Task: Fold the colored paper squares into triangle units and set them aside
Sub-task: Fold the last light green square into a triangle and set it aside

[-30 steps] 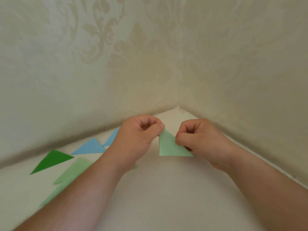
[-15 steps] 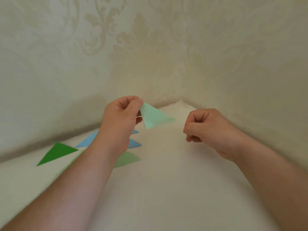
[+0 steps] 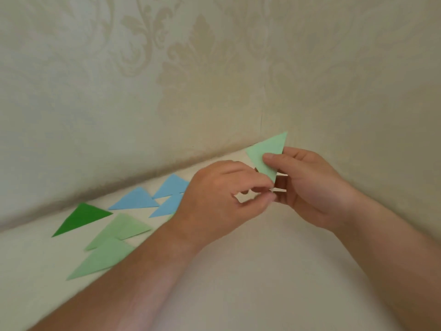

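— What's in your grip right now?

— My right hand (image 3: 307, 187) pinches the pale green triangle (image 3: 268, 155), lifted off the table (image 3: 250, 283) near the wall corner (image 3: 262, 120). My left hand (image 3: 224, 194) curls its fingertips by the lower tip; contact, I can't tell.

— Room around you?

— Finished units lie left: dark green triangle (image 3: 80, 218), blue triangles (image 3: 137, 200), light green triangles (image 3: 121, 229). Bare tabletop in front.
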Motion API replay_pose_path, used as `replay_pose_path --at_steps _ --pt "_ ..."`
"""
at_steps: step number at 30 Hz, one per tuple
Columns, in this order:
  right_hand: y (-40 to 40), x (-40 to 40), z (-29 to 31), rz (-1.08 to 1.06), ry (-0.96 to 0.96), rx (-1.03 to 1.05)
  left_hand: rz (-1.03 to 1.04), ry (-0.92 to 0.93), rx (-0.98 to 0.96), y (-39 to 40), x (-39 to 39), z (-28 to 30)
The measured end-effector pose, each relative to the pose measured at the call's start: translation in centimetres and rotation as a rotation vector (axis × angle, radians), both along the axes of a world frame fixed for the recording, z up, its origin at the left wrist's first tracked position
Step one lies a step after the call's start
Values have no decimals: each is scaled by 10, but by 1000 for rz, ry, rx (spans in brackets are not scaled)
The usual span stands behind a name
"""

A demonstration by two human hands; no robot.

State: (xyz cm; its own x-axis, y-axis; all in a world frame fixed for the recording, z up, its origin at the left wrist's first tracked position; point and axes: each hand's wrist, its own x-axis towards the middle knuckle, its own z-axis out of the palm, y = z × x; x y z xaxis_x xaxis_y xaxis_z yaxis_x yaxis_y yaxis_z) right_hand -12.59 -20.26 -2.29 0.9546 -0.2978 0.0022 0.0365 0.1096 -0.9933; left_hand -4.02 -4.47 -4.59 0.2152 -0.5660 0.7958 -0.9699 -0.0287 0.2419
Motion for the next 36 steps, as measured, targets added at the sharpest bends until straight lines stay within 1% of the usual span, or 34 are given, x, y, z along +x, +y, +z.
replay_pose_path --at_steps 2,4,6,7,8,10,11,13,15,16,18,20,23,29,31,34,36 --pt "-4 1 -2 18 -12 -56 34 9 -12 2 1 0" --pt "-5 0 -5 36 -2 -238 108 61 -85 6 4 5" --pt "-3 -2 -7 91 24 -440 218 179 -77 10 9 10" --pt "-1 -4 -8 130 37 -511 229 309 -24 10 11 10" --pt "1 -5 -8 165 37 -567 193 490 37 10 12 10" --pt "3 -7 -6 198 22 -671 44 840 91 8 14 8" --pt "2 -7 -6 188 22 -707 -6 931 82 7 15 7" --pt "-1 -4 -7 115 21 -704 -34 962 32 7 15 7" --pt "-5 -2 -9 17 -7 -614 -35 954 -8 7 17 6" --pt "-6 -1 -9 -25 -25 -568 -39 952 2 6 17 6" --pt "-7 -1 -9 -75 -34 -542 -49 960 68 6 15 5" --pt "-5 -2 -8 -93 -10 -570 -70 979 114 6 12 4" --pt "-4 -2 -8 -119 6 -581 -95 1046 87 4 12 4" --pt "-4 1 -12 -122 -15 -554 -87 1083 71 2 10 4" --pt "-6 1 -11 -141 -6 -547 -70 1094 11 5 15 7" --pt "-11 1 -9 -178 28 -551 -74 1139 -137 11 27 11" --pt "-15 2 -8 -208 21 -516 -73 1121 -153 13 30 14"
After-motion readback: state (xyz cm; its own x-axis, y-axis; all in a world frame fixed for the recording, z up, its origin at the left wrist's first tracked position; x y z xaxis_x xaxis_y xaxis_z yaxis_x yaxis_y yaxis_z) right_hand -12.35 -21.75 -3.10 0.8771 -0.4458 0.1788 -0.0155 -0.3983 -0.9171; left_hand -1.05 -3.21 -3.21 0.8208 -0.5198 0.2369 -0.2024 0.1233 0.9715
